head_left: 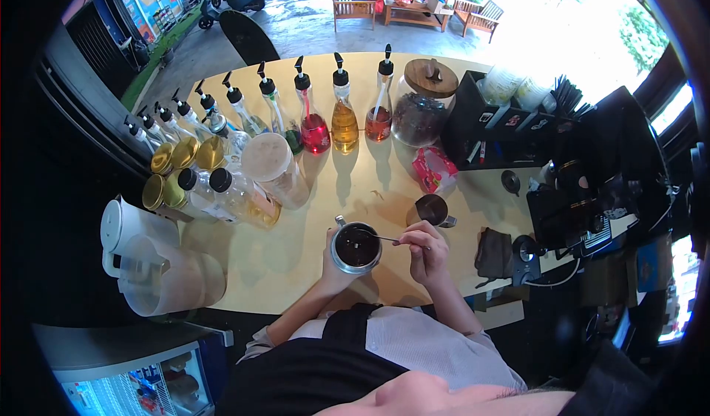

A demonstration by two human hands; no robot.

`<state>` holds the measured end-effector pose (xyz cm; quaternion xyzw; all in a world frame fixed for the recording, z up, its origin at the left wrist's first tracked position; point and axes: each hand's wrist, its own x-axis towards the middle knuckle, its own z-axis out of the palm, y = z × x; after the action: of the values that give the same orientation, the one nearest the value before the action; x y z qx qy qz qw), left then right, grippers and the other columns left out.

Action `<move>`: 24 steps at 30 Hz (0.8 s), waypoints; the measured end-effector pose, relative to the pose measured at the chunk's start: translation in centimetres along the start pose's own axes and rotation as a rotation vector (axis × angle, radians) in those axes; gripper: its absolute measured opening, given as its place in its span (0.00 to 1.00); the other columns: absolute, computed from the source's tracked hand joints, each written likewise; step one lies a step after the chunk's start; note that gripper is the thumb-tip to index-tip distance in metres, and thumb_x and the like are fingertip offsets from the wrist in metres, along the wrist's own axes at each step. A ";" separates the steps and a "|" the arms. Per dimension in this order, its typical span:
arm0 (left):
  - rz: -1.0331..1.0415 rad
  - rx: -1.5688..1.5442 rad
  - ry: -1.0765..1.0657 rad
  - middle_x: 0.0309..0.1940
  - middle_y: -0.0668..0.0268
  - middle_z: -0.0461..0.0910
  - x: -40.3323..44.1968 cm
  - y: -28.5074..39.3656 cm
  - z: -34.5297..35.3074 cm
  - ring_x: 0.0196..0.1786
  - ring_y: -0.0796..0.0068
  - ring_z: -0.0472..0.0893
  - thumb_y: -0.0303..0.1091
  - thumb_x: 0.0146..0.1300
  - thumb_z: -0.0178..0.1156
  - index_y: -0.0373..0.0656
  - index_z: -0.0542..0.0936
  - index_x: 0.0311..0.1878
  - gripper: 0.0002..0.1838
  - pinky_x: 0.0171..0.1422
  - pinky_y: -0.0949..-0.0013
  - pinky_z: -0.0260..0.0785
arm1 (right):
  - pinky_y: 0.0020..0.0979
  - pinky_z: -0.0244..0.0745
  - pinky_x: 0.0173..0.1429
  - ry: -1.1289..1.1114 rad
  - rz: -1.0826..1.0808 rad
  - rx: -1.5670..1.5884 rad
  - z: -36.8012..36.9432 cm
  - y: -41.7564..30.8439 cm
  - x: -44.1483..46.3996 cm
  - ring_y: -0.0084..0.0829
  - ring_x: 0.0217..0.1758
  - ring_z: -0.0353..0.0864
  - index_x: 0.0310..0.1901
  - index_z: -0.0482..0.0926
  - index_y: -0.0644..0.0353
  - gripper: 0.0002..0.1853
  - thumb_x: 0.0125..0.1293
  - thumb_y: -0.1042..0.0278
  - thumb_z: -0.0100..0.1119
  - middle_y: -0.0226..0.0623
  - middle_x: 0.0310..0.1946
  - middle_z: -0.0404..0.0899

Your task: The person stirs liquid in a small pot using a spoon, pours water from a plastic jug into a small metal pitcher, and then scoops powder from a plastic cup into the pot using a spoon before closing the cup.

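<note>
Two plastic pitchers, a lidded white one (140,227) and a clear one (170,283), stand at the left edge of the pale wooden table (288,268). Beyond them are gold-lidded jars (185,152), a pair of black-capped bottles (248,198) and a tall pale-lidded canister (275,166). A row of pump bottles (314,131), some with red, green or amber liquid, curves along the far rim. Bare wood separates this group from the steel mug (356,247), which sits near the table's front edge, close to the person's apron (296,371).

The left hand (334,259) is wrapped around the mug's left side; the mug holds dark contents, and its handle points away from the person. The right hand (427,249) pinches a thin spoon (390,239), its far end inside the mug. Just beyond that hand is a second steel cup (431,210), its handle turned right; only a small gap lies between the two vessels. Farther back are a pink packet (435,170) and a wooden-lidded jar (421,113).

At the right, a black organiser (510,116), a dark cloth (494,255) and black equipment (573,212) crowd the edge, leaving less room than on the left. Print on the packet, bottle labels and organiser stickers is too small to read.
</note>
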<state>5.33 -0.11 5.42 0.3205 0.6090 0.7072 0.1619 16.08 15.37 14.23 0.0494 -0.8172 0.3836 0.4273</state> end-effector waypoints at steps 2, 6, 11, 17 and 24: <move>0.005 0.011 0.001 0.48 0.59 0.78 0.0 0.0 0.0 0.49 0.71 0.80 0.32 0.38 0.80 0.39 0.62 0.56 0.43 0.56 0.68 0.73 | 0.31 0.73 0.31 0.018 0.002 0.000 0.1 -0.1 0.2 0.35 0.29 0.77 0.37 0.76 0.61 0.06 0.67 0.69 0.52 0.34 0.28 0.81; 0.025 0.000 -0.003 0.47 0.59 0.78 0.0 -0.4 -0.1 0.49 0.71 0.81 0.33 0.38 0.80 0.39 0.62 0.55 0.43 0.55 0.68 0.73 | 0.31 0.74 0.32 -0.006 -0.024 0.017 0.2 0.2 0.2 0.35 0.29 0.78 0.38 0.76 0.61 0.09 0.70 0.66 0.50 0.35 0.27 0.81; 0.058 0.048 -0.024 0.48 0.60 0.76 0.1 0.8 -0.1 0.49 0.71 0.80 0.27 0.41 0.78 0.43 0.61 0.54 0.40 0.55 0.66 0.74 | 0.32 0.75 0.33 -0.023 -0.087 -0.028 0.2 0.1 0.5 0.36 0.29 0.79 0.38 0.75 0.61 0.11 0.73 0.63 0.47 0.35 0.27 0.81; 0.029 0.017 0.008 0.46 0.60 0.78 0.1 0.5 0.0 0.49 0.71 0.81 0.31 0.39 0.79 0.40 0.63 0.56 0.42 0.55 0.68 0.73 | 0.33 0.74 0.33 -0.045 -0.095 0.003 0.2 0.0 0.4 0.38 0.29 0.78 0.38 0.75 0.60 0.06 0.67 0.68 0.53 0.34 0.28 0.80; 0.025 -0.009 -0.014 0.47 0.60 0.78 0.1 0.5 0.0 0.49 0.72 0.81 0.31 0.39 0.79 0.40 0.63 0.56 0.42 0.55 0.68 0.73 | 0.34 0.73 0.33 -0.056 -0.106 -0.018 0.1 0.1 0.7 0.38 0.29 0.78 0.38 0.75 0.60 0.05 0.67 0.68 0.53 0.34 0.28 0.80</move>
<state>5.36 -0.17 5.95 0.3324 0.6008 0.7095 0.1588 15.54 15.49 14.66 0.0995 -0.8286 0.3518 0.4241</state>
